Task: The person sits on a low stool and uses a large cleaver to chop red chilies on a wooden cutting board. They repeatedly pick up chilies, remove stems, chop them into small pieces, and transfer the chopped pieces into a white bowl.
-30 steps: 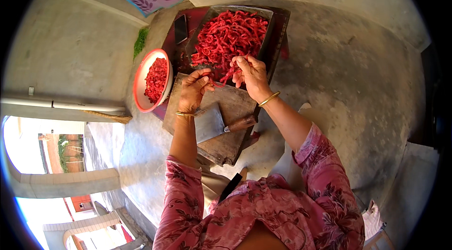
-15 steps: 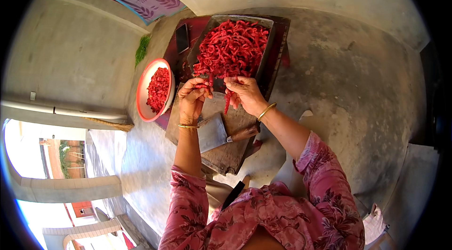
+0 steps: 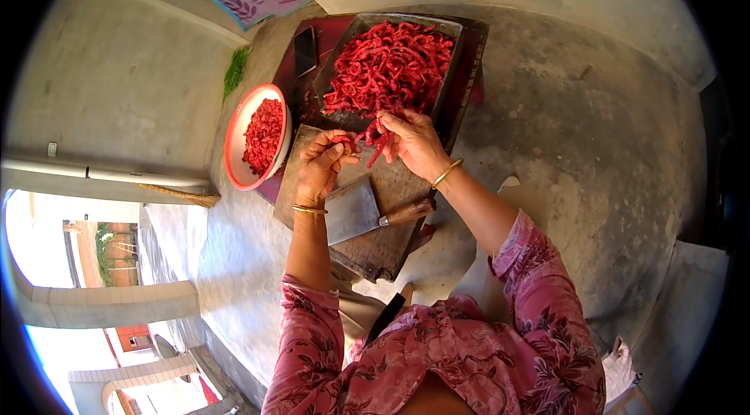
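Note:
Wrinkled red chili peppers (image 3: 394, 64) fill a dark rectangular tray at the table's far side. My left hand (image 3: 320, 169), a bracelet at its wrist, is closed on red chili peppers above the cutting board's left part. Just to its right, my right hand (image 3: 412, 145) pinches more red chili peppers (image 3: 378, 139), which hang down from the fingers by the tray's near edge. A cleaver (image 3: 353, 212) with a wooden handle lies flat on the worn wooden cutting board (image 3: 367, 255), below both hands.
Left of the board stands a white basin (image 3: 231, 151) with a red rim, holding chopped red pieces. A black phone (image 3: 305, 52) lies on the dark red table (image 3: 473, 48), beside the tray. A broom (image 3: 183, 195) and green stalks (image 3: 235, 73) are further left.
My right hand has risen slightly toward the tray and now holds a bunch of peppers closer to the left hand. The view has shifted a little.

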Motion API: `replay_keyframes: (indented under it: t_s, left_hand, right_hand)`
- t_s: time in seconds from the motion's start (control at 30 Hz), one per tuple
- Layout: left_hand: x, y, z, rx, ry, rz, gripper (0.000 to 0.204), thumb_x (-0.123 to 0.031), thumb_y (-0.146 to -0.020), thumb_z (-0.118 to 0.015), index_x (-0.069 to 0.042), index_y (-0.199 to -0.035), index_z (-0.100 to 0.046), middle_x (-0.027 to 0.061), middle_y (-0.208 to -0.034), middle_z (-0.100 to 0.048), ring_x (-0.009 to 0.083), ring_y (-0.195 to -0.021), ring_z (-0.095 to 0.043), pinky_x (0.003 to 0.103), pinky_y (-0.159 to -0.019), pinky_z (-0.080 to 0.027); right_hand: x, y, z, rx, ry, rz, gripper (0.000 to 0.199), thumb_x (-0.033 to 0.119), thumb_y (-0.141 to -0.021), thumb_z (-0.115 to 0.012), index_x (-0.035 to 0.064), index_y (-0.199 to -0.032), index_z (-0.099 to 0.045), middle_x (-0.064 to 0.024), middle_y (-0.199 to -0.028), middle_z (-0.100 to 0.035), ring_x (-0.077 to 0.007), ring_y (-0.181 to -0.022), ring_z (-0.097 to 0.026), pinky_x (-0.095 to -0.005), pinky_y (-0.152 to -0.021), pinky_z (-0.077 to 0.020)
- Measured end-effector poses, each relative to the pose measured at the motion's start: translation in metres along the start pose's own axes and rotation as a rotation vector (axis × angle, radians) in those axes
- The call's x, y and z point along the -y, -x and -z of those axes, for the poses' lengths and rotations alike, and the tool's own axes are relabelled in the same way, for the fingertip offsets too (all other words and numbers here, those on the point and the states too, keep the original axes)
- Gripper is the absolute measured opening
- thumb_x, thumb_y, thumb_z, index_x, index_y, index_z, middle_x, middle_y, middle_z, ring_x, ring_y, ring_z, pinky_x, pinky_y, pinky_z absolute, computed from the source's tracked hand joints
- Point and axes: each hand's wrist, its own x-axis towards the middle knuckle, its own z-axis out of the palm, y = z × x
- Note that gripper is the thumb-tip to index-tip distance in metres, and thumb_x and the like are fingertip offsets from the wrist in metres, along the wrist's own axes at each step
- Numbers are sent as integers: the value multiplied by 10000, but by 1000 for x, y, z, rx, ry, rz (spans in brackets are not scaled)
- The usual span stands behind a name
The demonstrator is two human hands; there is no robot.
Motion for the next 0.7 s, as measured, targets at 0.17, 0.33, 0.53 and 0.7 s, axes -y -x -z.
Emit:
replay_keyframes:
  t_s: [0.17, 0.33, 0.53, 0.7]
  left_hand:
    - [12, 4, 17, -166, 181, -19, 206, 9, -931, -439, 92, -1091, -540, 189, -1015, -620, 315, -927, -647, 358, -795, -584]
    - [17, 0, 5, -227, 218, -17, 185, -20, -926, -483, 71, -1070, -555, 157, -929, -634, 279, -805, -668, 334, -671, -596]
    - [22, 0, -8, -179, 179, -27, 146, -72, -930, -523, 23, -1015, -592, 106, -849, -639, 196, -665, -635, 262, -531, -514]
    - [26, -5, -24, -292, 114, -116, 115, -57, -912, -557, 9, -997, -597, 89, -817, -646, 163, -648, -620, 248, -534, -492]
  right_hand:
    - [3, 4, -7, -121, 270, 152, 142, 144, -862, -624, 13, -815, -599, -45, -653, -596, -102, -420, -526, -235, -327, -384]
    - [-15, -1, 4, -119, 348, 130, 63, 58, -848, -608, -1, -829, -615, -55, -722, -617, -112, -526, -555, -263, -440, -431]
    - [-14, 9, -9, -54, 279, 20, 62, -11, -822, -647, -5, -877, -618, -24, -775, -597, -113, -669, -584, -269, -588, -489]
    - [-29, 7, 1, -76, 309, -32, 212, -16, -801, -685, -32, -1009, -650, -64, -876, -661, -117, -729, -617, -249, -689, -512]
